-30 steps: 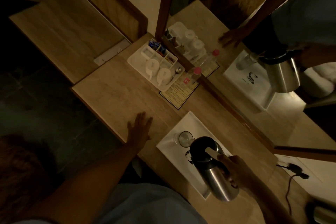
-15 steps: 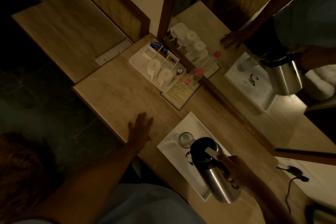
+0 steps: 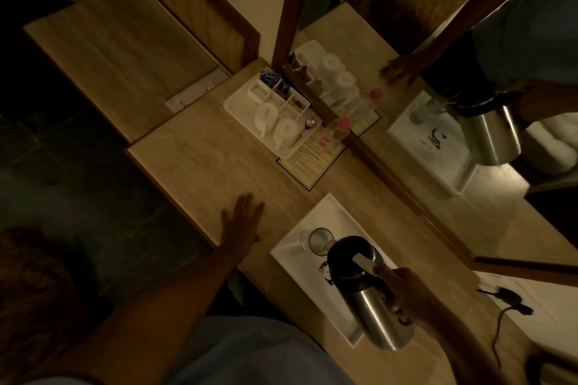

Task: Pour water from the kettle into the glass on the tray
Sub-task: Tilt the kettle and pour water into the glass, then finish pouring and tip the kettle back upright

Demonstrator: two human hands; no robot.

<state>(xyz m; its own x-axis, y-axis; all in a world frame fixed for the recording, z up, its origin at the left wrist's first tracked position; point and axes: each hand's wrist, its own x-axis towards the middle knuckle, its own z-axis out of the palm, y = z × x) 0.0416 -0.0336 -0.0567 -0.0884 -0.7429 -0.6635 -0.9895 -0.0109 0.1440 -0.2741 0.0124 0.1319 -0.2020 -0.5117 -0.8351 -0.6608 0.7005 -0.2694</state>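
Note:
A steel kettle (image 3: 372, 309) with a black lid is tilted over the white tray (image 3: 325, 216), its spout right at the rim of the clear glass (image 3: 319, 241). My right hand (image 3: 406, 294) grips the kettle's handle and holds it above the tray. The glass stands upright at the tray's left end. My left hand (image 3: 242, 219) lies flat on the wooden counter, fingers spread, left of the tray and apart from it. The room is dim and I cannot tell whether water is flowing.
A white amenities tray (image 3: 237, 103) with two upturned cups, tea sachets and a spoon stands at the back. Beside it are a pink-capped bottle (image 3: 339, 133) on a printed card (image 3: 309, 162), a wall mirror (image 3: 438, 103) and a black cable (image 3: 500, 322).
The kettle and right hand stay tilted at the glass with hardly any shift. My left hand has not moved on the counter.

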